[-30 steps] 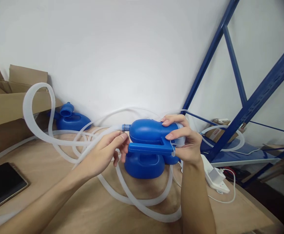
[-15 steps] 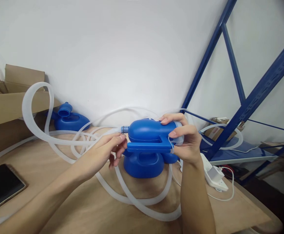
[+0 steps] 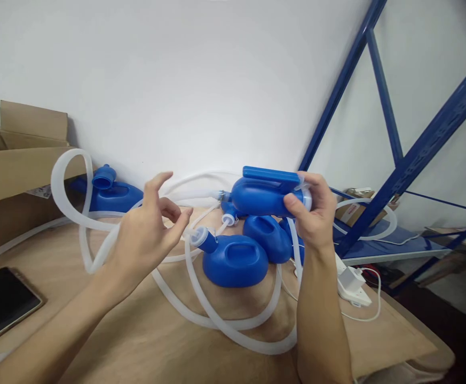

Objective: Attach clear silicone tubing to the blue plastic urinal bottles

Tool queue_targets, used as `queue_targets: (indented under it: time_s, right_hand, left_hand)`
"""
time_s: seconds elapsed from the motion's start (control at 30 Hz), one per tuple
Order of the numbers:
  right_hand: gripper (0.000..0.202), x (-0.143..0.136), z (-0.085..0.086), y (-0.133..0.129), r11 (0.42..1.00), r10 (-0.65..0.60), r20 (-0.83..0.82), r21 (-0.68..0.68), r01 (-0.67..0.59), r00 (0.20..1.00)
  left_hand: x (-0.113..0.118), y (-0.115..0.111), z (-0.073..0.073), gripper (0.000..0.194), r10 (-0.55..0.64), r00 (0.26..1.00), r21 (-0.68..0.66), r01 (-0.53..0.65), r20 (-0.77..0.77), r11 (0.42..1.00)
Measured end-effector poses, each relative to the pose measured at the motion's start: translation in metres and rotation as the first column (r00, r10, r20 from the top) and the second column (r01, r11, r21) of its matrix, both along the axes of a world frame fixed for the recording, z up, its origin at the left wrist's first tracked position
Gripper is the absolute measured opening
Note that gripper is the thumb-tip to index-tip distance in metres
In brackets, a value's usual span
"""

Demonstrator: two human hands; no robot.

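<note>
My right hand (image 3: 316,212) grips a blue plastic bottle (image 3: 259,196) by its whitish capped end, holding it sideways in the air with its handle (image 3: 270,174) on top. At the bottle's left end, a clamp (image 3: 221,196) sits where a translucent hose (image 3: 195,195) joins. My left hand (image 3: 148,226) is open, thumb and forefinger apart, left of the bottle and not touching it. Below stands another blue bottle (image 3: 235,261) with a white-capped neck pointing left, and a further blue bottle (image 3: 268,237) is behind it.
Coils of translucent hose (image 3: 252,346) lie over the brown table (image 3: 168,341). A phone (image 3: 4,306) is at left, near a cardboard box (image 3: 16,170) and a blue bottle (image 3: 116,197). On the right are a white power strip (image 3: 355,290) and a blue metal rack (image 3: 409,170).
My right hand has turned the bottle so its handle moved from the near side to the top. My left hand has let go at the hose end and drawn back left, fingers spread.
</note>
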State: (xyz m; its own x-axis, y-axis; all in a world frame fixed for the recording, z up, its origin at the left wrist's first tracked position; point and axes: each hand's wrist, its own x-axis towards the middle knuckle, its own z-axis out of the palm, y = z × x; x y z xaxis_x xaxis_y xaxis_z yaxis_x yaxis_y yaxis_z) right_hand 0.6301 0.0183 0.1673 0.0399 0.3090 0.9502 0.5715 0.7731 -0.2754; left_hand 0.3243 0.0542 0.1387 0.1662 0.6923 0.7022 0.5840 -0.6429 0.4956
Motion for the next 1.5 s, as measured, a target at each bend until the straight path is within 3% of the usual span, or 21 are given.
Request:
queue_targets:
  time_s: [0.13, 0.23, 0.33, 0.4, 0.43, 0.47, 0.5, 0.53, 0.6, 0.63, 0.67, 0.7, 0.83, 0.93, 1.0, 1.1, 1.2, 1.27, 1.3, 1.4, 1.5]
  right_hand:
    - [0.037, 0.015, 0.0, -0.003, 0.98, 0.067, -0.049, -0.182, -0.075, 0.997]
    - [0.03, 0.006, -0.001, 0.0, 0.923, 0.122, -0.069, -0.358, -0.138, 0.99]
    - [0.031, -0.011, -0.001, 0.004, 0.902, 0.119, -0.112, -0.402, -0.155, 0.987]
    - [0.035, -0.019, -0.001, 0.005, 0.896, 0.138, -0.053, -0.418, -0.148, 0.989]
    - [0.037, -0.021, -0.002, 0.005, 0.888, 0.178, -0.006, -0.43, -0.163, 0.984]
    - [0.04, -0.022, -0.003, 0.005, 0.877, 0.239, 0.04, -0.438, -0.198, 0.97]
    - [0.043, -0.02, -0.004, 0.006, 0.862, 0.317, 0.08, -0.44, -0.252, 0.945]
    - [0.045, -0.018, -0.006, 0.006, 0.845, 0.396, 0.1, -0.429, -0.32, 0.913]
    - [0.047, -0.01, -0.011, 0.008, 0.805, 0.514, 0.09, -0.393, -0.444, 0.853]
    - [0.048, -0.005, -0.014, 0.009, 0.792, 0.535, 0.063, -0.385, -0.474, 0.842]
    - [0.052, 0.0, -0.018, 0.01, 0.787, 0.527, 0.031, -0.394, -0.474, 0.85]
    - [0.058, 0.005, -0.023, 0.011, 0.793, 0.487, -0.001, -0.418, -0.442, 0.874]
    - [0.074, 0.021, -0.064, 0.013, 0.801, 0.148, 0.072, -0.593, -0.077, 0.986]
    - [0.067, 0.023, -0.113, 0.012, 0.697, -0.011, 0.155, -0.707, 0.119, 0.988]
    - [0.062, 0.018, -0.14, 0.009, 0.628, -0.083, 0.154, -0.759, 0.172, 0.985]
    - [0.049, 0.0, -0.156, -0.002, 0.6, -0.175, 0.236, -0.744, 0.294, 0.956]
    - [0.042, -0.028, -0.157, -0.017, 0.538, -0.286, 0.413, -0.677, 0.502, 0.864]
    - [0.039, -0.048, -0.161, -0.025, 0.5, -0.386, 0.474, -0.614, 0.611, 0.792]
    - [0.038, -0.056, -0.164, -0.029, 0.499, -0.419, 0.477, -0.591, 0.635, 0.773]
    - [0.034, -0.073, -0.175, -0.035, 0.566, -0.453, 0.441, -0.529, 0.633, 0.774]
    - [0.034, -0.077, -0.176, -0.035, 0.571, -0.438, 0.42, -0.553, 0.607, 0.795]
  left_hand:
    - [0.002, 0.003, -0.007, 0.045, 0.151, 0.975, 0.187, -0.12, -0.163, 0.975]
    - [0.008, 0.001, -0.011, 0.04, 0.145, 0.963, 0.297, -0.073, -0.226, 0.952]
    - [0.015, 0.0, -0.014, 0.036, -0.08, 0.963, 0.209, 0.136, -0.259, 0.968]
    - [0.019, 0.0, -0.014, 0.037, -0.326, 0.92, -0.046, 0.324, -0.217, 0.945]
    - [0.019, 0.0, -0.014, 0.037, -0.45, 0.879, -0.228, 0.412, -0.155, 0.882]
    - [0.02, 0.0, -0.013, 0.037, -0.563, 0.824, -0.425, 0.489, -0.062, 0.762]
    - [0.02, 0.0, -0.013, 0.037, -0.653, 0.755, -0.605, 0.548, 0.061, 0.578]
    - [0.019, 0.0, -0.012, 0.039, -0.699, 0.685, -0.73, 0.583, 0.206, 0.356]
    - [0.019, -0.001, -0.012, 0.045, -0.669, 0.565, -0.8, 0.596, 0.483, -0.075]
    - [0.019, -0.002, -0.013, 0.047, -0.615, 0.528, -0.77, 0.601, 0.585, -0.216]
    - [0.02, -0.002, -0.013, 0.048, -0.555, 0.515, -0.731, 0.618, 0.654, -0.289]
    - [0.02, -0.003, -0.013, 0.047, -0.496, 0.52, -0.7, 0.647, 0.696, -0.303]
    - [0.024, 0.001, -0.01, 0.042, -0.313, 0.523, -0.589, 0.788, 0.793, -0.178]
    - [0.027, 0.013, -0.013, 0.046, -0.209, 0.504, -0.533, 0.837, 0.838, -0.122]
    - [0.03, 0.023, -0.019, 0.047, -0.196, 0.532, -0.543, 0.84, 0.824, -0.005]
    - [0.036, 0.035, -0.033, 0.052, -0.281, 0.634, -0.579, 0.773, 0.721, 0.258]
    - [0.04, 0.039, -0.046, 0.051, -0.355, 0.805, -0.567, 0.588, 0.474, 0.577]
    - [0.044, 0.036, -0.053, 0.047, -0.329, 0.914, -0.461, 0.403, 0.235, 0.791]
    - [0.046, 0.033, -0.056, 0.044, -0.296, 0.948, -0.388, 0.317, 0.114, 0.866]
    - [0.055, 0.019, -0.066, 0.042, -0.187, 0.954, -0.252, 0.126, -0.235, 0.959]
    - [0.066, 0.003, -0.067, 0.047, -0.135, 0.848, -0.192, 0.04, -0.513, 0.981]
